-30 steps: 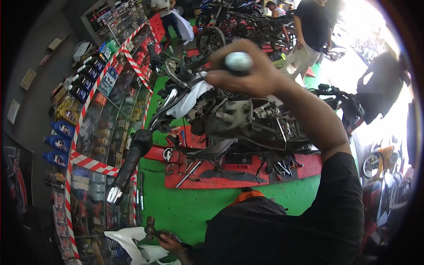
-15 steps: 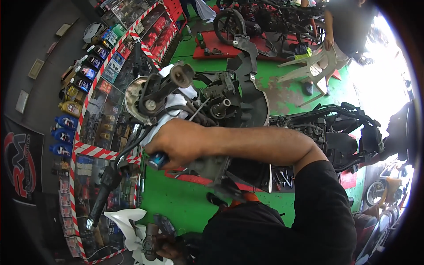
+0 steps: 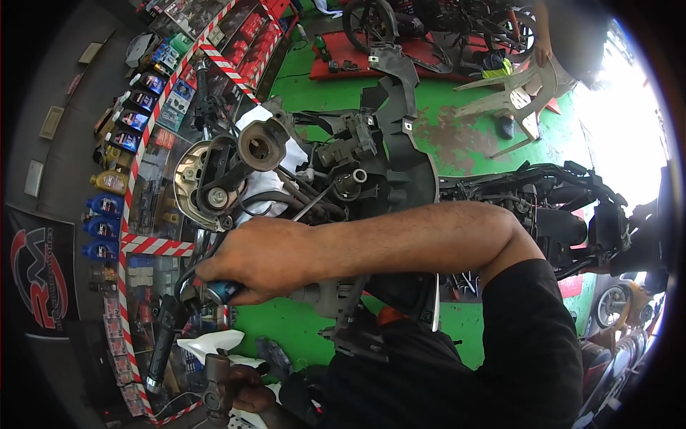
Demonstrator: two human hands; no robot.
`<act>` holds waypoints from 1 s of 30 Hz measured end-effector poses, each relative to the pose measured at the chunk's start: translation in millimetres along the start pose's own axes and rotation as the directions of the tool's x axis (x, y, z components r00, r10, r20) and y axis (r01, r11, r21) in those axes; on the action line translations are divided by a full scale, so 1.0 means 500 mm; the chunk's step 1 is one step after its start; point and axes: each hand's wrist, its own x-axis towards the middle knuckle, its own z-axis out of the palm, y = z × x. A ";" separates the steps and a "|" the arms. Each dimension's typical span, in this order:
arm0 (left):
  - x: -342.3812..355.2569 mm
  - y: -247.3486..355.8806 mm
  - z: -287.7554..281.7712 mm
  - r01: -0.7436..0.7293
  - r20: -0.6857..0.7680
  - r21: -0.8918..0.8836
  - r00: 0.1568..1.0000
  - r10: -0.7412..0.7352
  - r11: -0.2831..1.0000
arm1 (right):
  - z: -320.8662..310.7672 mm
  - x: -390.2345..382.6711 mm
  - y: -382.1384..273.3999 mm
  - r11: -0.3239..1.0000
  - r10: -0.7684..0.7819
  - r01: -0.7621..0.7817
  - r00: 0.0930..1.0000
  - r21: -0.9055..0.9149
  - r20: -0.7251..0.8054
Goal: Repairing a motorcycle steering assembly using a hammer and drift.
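My right hand [image 3: 264, 261] is closed around the blue handle of a screwdriver [image 3: 224, 291]. Its shaft slants up and right from my fist, and its tip reaches the threaded steering stem [image 3: 350, 183] of a stripped motorcycle. I cannot tell whether the tip touches it. Low on the left, my left hand [image 3: 250, 392] grips a hammer [image 3: 216, 372], the head upright and apart from the screwdriver. The loosened handlebar assembly [image 3: 261, 146], with a round socket, hangs left of the stem with a white cloth [image 3: 259, 187] behind it.
A glass display case [image 3: 153, 214] edged in red-white tape stands on the left, with oil bottles [image 3: 107, 204] along it. The bare motorcycle frame [image 3: 543, 214] extends right. Beyond are a plastic chair [image 3: 529, 100], a person [image 3: 572, 36] and a red platform [image 3: 343, 61].
My right hand and the screwdriver's handle appear lower and further left. The hammer in my left hand has shifted left in view. The camera view has also shifted.
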 end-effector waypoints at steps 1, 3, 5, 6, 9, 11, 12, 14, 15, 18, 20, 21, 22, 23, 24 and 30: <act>0.008 0.002 0.007 -0.004 -0.008 0.033 1.000 0.004 0.999 | -0.003 0.009 0.001 1.000 0.014 -0.014 0.999 0.015 0.031; 0.020 0.005 0.020 -0.024 0.005 -0.017 1.000 0.024 1.000 | -0.019 0.031 0.013 0.990 -0.080 0.075 0.996 0.121 0.037; 0.029 0.008 0.029 -0.084 -0.014 0.028 0.996 0.084 0.996 | -0.041 0.050 0.027 0.973 -0.073 0.033 0.983 0.230 0.170; 0.032 0.009 0.030 -0.115 -0.044 0.054 0.992 0.118 0.992 | -0.052 0.060 0.034 0.962 -0.037 -0.041 0.959 0.269 0.281; 0.041 0.015 0.031 -0.077 0.003 -0.071 0.997 0.077 0.995 | -0.073 0.082 0.033 0.961 0.135 -0.214 0.916 0.177 0.377; 0.049 0.024 0.030 -0.033 0.075 -0.228 0.996 0.051 0.973 | -0.088 0.096 0.023 0.907 0.227 -0.377 0.811 0.186 0.539; 0.050 0.030 0.031 0.001 0.092 -0.280 0.995 0.026 0.960 | -0.092 0.100 0.016 0.911 0.236 -0.381 0.797 0.159 0.555; 0.059 0.041 0.034 0.056 0.142 -0.380 0.990 -0.001 0.923 | -0.098 0.104 0.005 0.915 0.294 -0.399 0.766 0.065 0.571; 0.059 0.047 0.039 -0.011 0.120 -0.290 0.992 0.047 0.957 | -0.098 0.105 0.003 0.944 0.237 -0.322 0.816 0.073 0.528; 0.053 0.061 0.056 -0.003 0.112 -0.332 0.993 0.042 0.943 | -0.095 0.110 0.009 0.902 0.240 -0.392 0.801 0.178 0.548; 0.044 0.066 0.065 -0.029 0.061 -0.335 0.997 0.052 0.942 | -0.078 0.106 0.019 0.913 0.238 -0.373 0.818 0.167 0.524; 0.041 0.068 0.065 -0.025 0.036 -0.328 0.999 0.039 0.944 | -0.071 0.105 0.023 0.915 0.267 -0.384 0.809 0.125 0.523; 0.036 0.068 0.066 -0.031 0.012 -0.340 0.999 0.038 0.940 | -0.065 0.104 0.028 0.926 0.232 -0.347 0.832 0.148 0.504; 0.032 0.070 0.064 -0.024 -0.005 -0.331 1.000 0.024 0.943 | -0.062 0.101 0.031 0.931 0.240 -0.343 0.835 0.126 0.495; 0.029 0.070 0.062 -0.016 -0.013 -0.322 1.000 0.012 0.947 | -0.061 0.100 0.034 0.927 0.284 -0.367 0.818 0.074 0.500; 0.017 0.069 0.057 -0.004 -0.028 -0.440 1.000 -0.009 0.898 | -0.068 0.107 0.042 0.915 0.236 -0.392 0.716 0.099 0.657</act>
